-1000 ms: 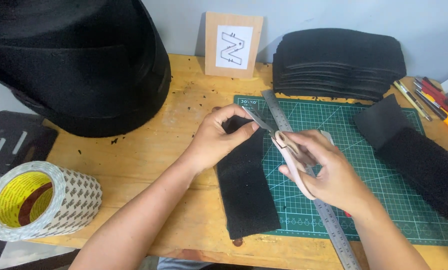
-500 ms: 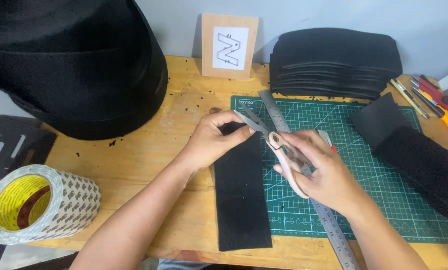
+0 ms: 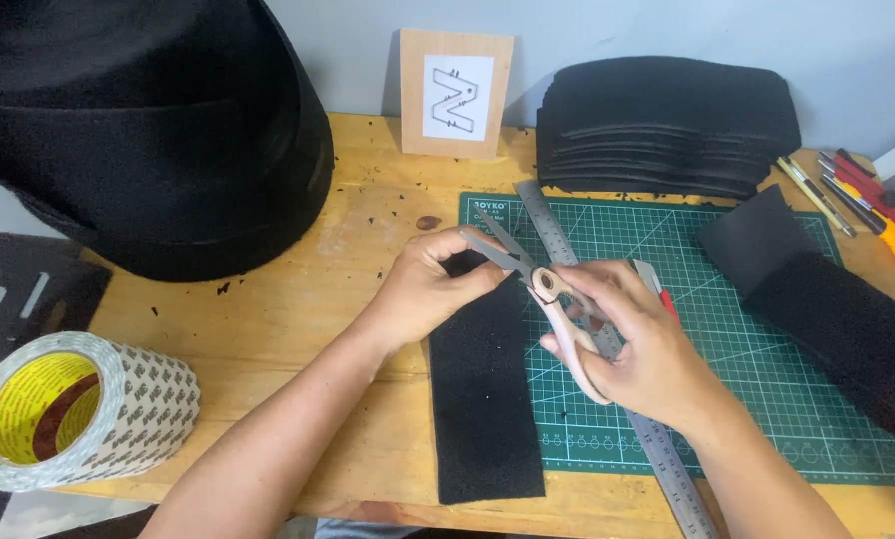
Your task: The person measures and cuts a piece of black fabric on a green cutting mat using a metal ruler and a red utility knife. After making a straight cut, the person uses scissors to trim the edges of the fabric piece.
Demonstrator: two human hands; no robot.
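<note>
Gripping pink-handled scissors point(image 3: 552, 299), fuzzy black strip point(image 3: 485, 399)

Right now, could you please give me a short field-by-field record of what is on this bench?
left hand: holds top end of black foam strip
right hand: holds pink-handled scissors, blades open at the strip
surface: green cutting mat on wooden bench
under right hand: steel ruler
left edge: tape roll
back: stacked black foam

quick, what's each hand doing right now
Left hand: pinching the top of the black foam strip.
Right hand: closed on the pink-handled scissors, blades open.
</note>
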